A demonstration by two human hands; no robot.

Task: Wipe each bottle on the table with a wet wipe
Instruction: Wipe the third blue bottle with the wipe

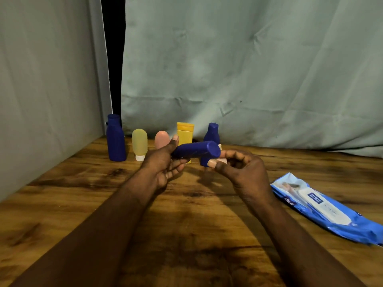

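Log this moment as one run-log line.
left hand: holds blue bottle sideways | right hand: pinches wet wipe at bottle's end | wipes pack: lying on table

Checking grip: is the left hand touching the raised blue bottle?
Touching: head view shows the left hand gripping the raised blue bottle, thumb over it.

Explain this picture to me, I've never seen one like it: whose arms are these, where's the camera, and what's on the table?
No machine here: one camera sits on a person's head, looking forward and down, so the two arms are the wearer's own. The left hand holds a dark blue bottle sideways in the air; the right hand pinches a white wet wipe at its end. On the wooden table, along the back, stand a tall blue bottle, a pale yellow tube, a pink tube, a yellow bottle and a small blue bottle. A blue pack of wipes lies to the right.
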